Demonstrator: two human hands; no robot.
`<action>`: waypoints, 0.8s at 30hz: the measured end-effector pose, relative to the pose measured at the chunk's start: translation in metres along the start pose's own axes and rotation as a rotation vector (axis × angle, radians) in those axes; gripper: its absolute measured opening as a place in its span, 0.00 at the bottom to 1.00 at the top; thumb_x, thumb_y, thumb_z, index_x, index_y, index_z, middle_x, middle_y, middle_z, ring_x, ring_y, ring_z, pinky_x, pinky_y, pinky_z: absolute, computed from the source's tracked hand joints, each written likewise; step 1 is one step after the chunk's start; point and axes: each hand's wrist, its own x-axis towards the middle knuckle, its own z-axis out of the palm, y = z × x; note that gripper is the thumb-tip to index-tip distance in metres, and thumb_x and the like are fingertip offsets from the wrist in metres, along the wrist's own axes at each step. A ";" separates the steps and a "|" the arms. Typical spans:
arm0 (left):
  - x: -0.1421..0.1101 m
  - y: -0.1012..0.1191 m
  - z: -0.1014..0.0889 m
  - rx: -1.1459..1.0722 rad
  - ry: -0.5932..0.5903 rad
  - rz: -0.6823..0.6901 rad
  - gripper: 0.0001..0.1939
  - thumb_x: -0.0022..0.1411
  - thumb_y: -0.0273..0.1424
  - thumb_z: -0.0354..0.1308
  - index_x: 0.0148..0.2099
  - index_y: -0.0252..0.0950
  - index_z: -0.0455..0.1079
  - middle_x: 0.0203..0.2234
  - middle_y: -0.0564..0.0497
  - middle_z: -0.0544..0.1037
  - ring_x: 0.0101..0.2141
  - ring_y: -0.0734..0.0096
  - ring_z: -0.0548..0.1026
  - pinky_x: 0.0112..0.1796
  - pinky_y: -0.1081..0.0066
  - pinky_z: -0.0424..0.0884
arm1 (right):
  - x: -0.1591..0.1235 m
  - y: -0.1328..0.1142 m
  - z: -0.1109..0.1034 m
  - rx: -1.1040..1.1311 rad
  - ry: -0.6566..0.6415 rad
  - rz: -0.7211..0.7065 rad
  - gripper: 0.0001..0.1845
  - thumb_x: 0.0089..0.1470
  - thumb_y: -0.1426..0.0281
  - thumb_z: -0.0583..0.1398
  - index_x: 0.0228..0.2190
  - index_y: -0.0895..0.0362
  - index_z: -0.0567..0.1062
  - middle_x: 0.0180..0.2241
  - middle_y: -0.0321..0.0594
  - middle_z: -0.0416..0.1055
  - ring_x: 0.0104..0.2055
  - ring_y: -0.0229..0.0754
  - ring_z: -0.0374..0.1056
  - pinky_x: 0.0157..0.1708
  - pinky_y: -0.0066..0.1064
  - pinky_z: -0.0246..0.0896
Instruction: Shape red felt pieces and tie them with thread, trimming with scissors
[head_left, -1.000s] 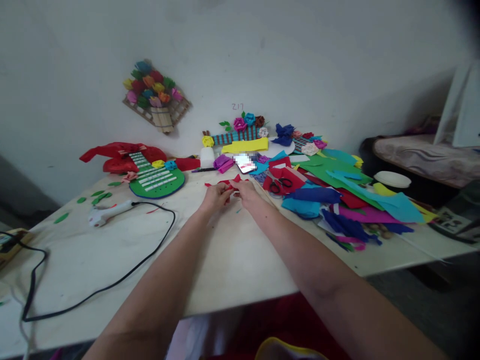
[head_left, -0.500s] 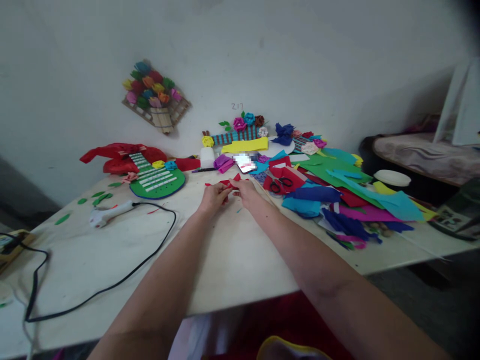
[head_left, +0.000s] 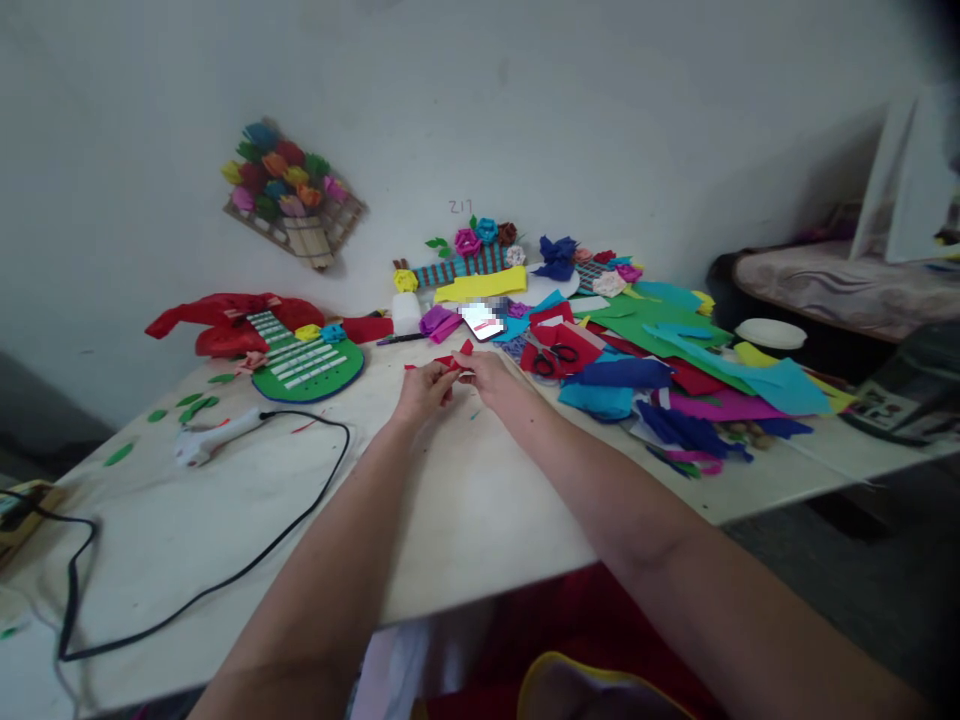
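Note:
Just above the middle of the table, both hands pinch one small strip of red crepe paper (head_left: 445, 362). My left hand (head_left: 424, 393) has its fingers closed on the paper's left part. My right hand (head_left: 486, 374) grips the right part, where a red tip pokes up over the fingers. The hands almost touch, and they cover most of the paper. Beyond them lies a phone (head_left: 484, 321) with a lit screen. Black-handled scissors (head_left: 553, 359) rest on red paper to the right of my right hand.
A white glue gun (head_left: 225, 436) lies at left, its black cord (head_left: 300, 529) looping over the table (head_left: 480, 530). Behind it is a green guitar-shaped craft (head_left: 311, 365). Coloured paper sheets (head_left: 652, 330) pile up at right, near a white bowl (head_left: 771, 332). Paper flowers (head_left: 480, 238) stand by the wall.
The camera view has turned slightly, so the scene sits tilted and shifted left. Both hands stay on the red paper, with only small finger shifts.

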 end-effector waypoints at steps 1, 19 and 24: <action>0.000 0.001 0.000 -0.009 -0.014 -0.015 0.16 0.53 0.42 0.54 0.22 0.35 0.61 0.11 0.56 0.66 0.13 0.80 0.62 0.17 0.78 0.58 | 0.000 0.001 0.001 -0.014 0.022 -0.022 0.09 0.39 0.70 0.62 0.17 0.60 0.68 0.18 0.34 0.67 0.22 0.32 0.61 0.27 0.27 0.57; -0.002 0.001 0.001 -0.254 -0.125 -0.111 0.17 0.53 0.43 0.55 0.25 0.34 0.61 0.12 0.56 0.67 0.12 0.81 0.61 0.15 0.77 0.55 | 0.001 0.006 0.001 -0.103 0.133 -0.057 0.12 0.39 0.66 0.62 0.16 0.59 0.66 0.15 0.31 0.64 0.19 0.31 0.59 0.20 0.24 0.51; -0.004 0.001 -0.006 -0.309 -0.169 -0.144 0.16 0.50 0.42 0.58 0.26 0.34 0.62 0.11 0.57 0.67 0.11 0.81 0.61 0.15 0.78 0.56 | 0.001 0.003 -0.003 -0.076 0.125 -0.060 0.11 0.41 0.65 0.61 0.17 0.59 0.68 0.16 0.34 0.66 0.19 0.31 0.60 0.19 0.24 0.51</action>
